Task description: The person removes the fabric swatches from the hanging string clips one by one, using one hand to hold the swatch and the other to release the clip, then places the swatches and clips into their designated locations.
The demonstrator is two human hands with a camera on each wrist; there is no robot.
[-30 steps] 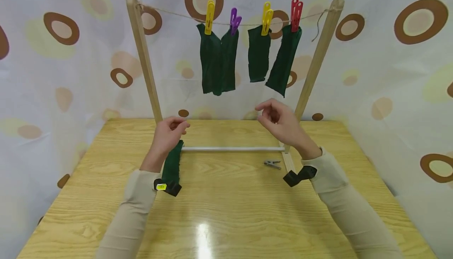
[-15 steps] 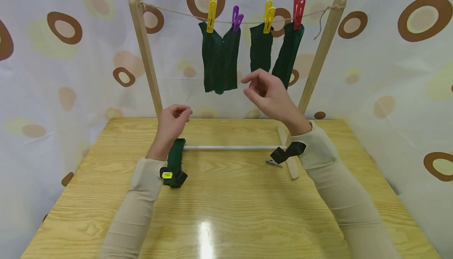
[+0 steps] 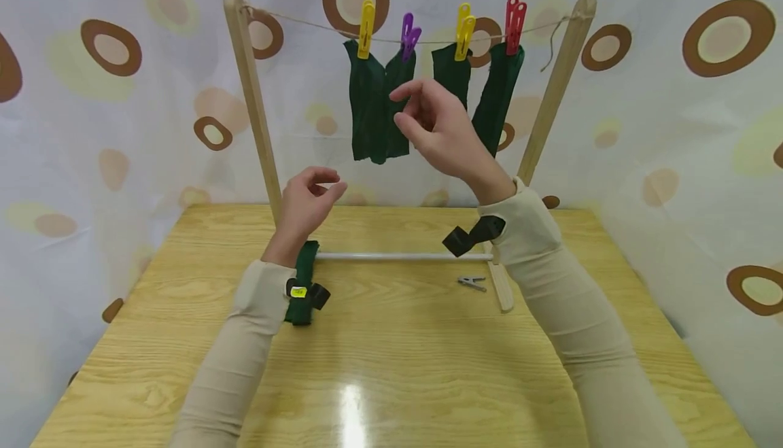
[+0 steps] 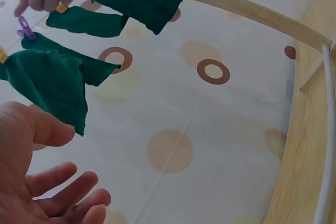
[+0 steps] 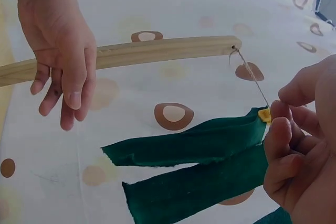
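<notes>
My right hand (image 3: 437,125) is raised in front of the hanging green cloths, fingers loosely bent and holding nothing. In the head view it overlaps the wide green cloth (image 3: 367,108), which hangs from a yellow clothespin (image 3: 366,30) and a purple clothespin (image 3: 408,41). Lower and to the left, my left hand (image 3: 302,207) hovers with relaxed fingers, also holding nothing. Two narrower green cloths hang farther right: one (image 3: 451,71) from a yellow clothespin (image 3: 465,33), the other (image 3: 497,101) from a red clothespin (image 3: 516,26). The right hand hides part of the middle cloth.
A twine line (image 3: 306,24) runs between a left wooden post (image 3: 251,94) and a right one (image 3: 557,88). A white rod (image 3: 391,256) joins them low down. On the table (image 3: 397,366) lie a folded green cloth (image 3: 300,311) and a grey clothespin (image 3: 471,283).
Both hands have risen toward the line. The right hand has also moved left, from below the narrow cloths to the wide one; the left hand has drifted slightly right.
</notes>
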